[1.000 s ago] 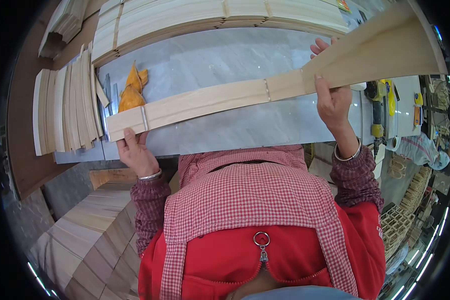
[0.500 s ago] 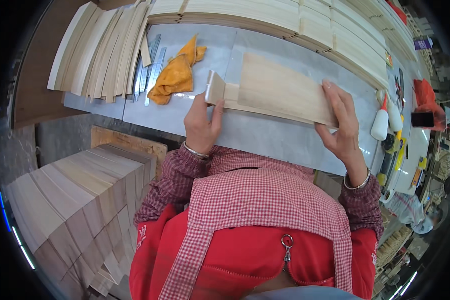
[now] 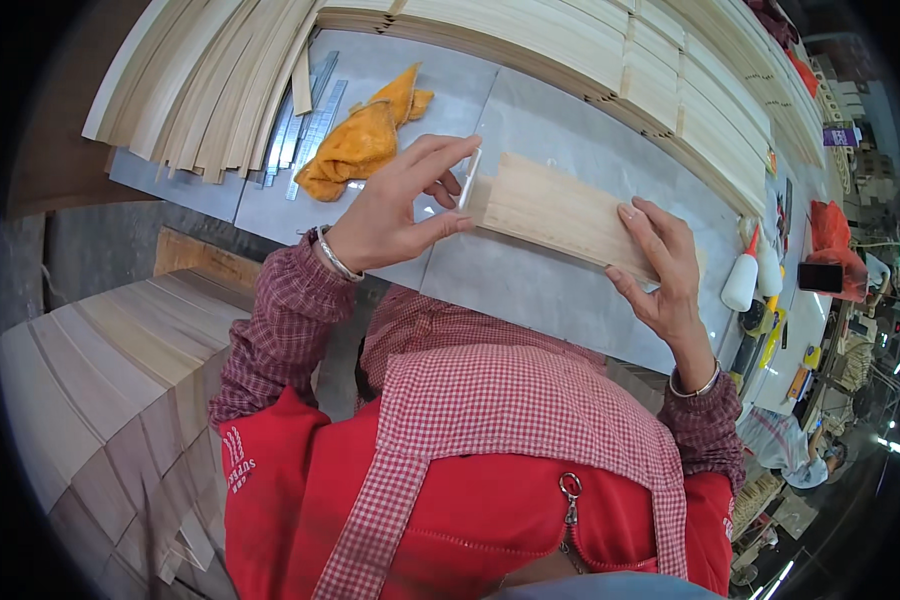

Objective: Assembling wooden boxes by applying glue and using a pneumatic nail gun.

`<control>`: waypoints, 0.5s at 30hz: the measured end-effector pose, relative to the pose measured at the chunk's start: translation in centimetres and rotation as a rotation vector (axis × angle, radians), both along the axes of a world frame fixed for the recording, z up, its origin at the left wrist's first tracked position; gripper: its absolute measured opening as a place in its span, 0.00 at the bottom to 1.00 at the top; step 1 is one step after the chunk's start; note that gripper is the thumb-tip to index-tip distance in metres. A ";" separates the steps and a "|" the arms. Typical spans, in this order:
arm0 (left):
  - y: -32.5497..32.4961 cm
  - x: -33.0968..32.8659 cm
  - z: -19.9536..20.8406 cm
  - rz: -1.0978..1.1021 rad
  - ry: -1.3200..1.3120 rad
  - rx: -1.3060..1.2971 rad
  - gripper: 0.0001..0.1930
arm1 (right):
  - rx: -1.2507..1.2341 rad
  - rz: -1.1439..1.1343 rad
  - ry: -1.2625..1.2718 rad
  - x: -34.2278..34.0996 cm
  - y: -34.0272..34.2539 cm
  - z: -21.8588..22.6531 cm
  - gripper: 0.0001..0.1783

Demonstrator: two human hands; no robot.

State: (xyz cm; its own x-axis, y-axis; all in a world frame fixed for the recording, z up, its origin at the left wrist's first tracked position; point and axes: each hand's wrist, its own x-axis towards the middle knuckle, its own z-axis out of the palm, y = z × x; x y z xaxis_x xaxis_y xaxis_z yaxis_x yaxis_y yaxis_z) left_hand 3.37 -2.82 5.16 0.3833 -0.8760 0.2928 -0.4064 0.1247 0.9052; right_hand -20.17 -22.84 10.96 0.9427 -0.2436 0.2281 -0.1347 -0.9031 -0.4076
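Note:
A flat pale wooden board (image 3: 560, 215) is held slantwise above the grey work surface. My right hand (image 3: 665, 265) is closed on its right end, with fingers on the upper face and the thumb at the near edge. Part of another wooden piece (image 3: 482, 200) shows beneath the board's left end. Across that end stands a small upright end piece (image 3: 469, 180), seen almost edge-on, with a whitish edge. My left hand (image 3: 400, 205) spans this end piece between thumb and forefinger, the other fingers curled behind it.
An orange cloth (image 3: 355, 150) lies to the left beside metal rulers (image 3: 315, 125). Long wooden strips (image 3: 200, 90) and stacked boards (image 3: 530, 45) line the back. A red-tipped white glue bottle (image 3: 741, 280) stands right. Stacked wood blocks (image 3: 100, 360) fill the lower left.
The board and my right hand have moved slightly left and down in the view. My left hand has turned, its fingers now stretched across the end piece, which shows edge-on.

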 end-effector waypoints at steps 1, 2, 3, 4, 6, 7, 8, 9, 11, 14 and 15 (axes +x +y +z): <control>-0.1 0.2 0.1 -0.034 -0.031 0.025 0.31 | -0.005 -0.001 0.008 0.0 0.0 -0.1 0.30; -0.2 0.2 0.0 -0.067 -0.060 0.050 0.32 | -0.009 -0.002 0.016 0.0 0.0 -0.2 0.30; -0.3 0.3 -0.1 -0.066 -0.056 0.045 0.32 | -0.015 -0.001 0.021 0.1 0.0 -0.3 0.30; -0.4 0.3 -0.1 -0.075 -0.060 0.041 0.33 | -0.017 -0.003 0.024 0.1 0.0 -0.4 0.30; -0.6 0.3 -0.3 -0.092 -0.068 0.035 0.34 | -0.023 -0.005 0.033 0.1 0.0 -0.5 0.30; -0.7 0.3 -0.5 -0.099 -0.071 0.032 0.35 | -0.026 -0.005 0.038 0.1 0.0 -0.5 0.29; -0.8 0.4 -0.6 -0.095 -0.066 0.027 0.35 | -0.030 -0.001 0.043 0.1 0.0 -0.6 0.29; -0.8 0.4 -0.7 -0.100 -0.068 0.021 0.35 | -0.030 -0.003 0.045 0.2 0.1 -0.6 0.29; -0.8 0.5 -0.9 -0.107 -0.072 0.009 0.35 | -0.027 -0.006 0.049 0.2 0.1 -0.6 0.29; -0.9 0.4 -1.1 -0.103 -0.054 -0.003 0.36 | -0.032 -0.007 0.057 0.3 0.2 -0.7 0.29; -0.9 0.4 -1.2 -0.101 -0.039 -0.005 0.36 | -0.035 -0.012 0.058 0.3 0.3 -0.8 0.29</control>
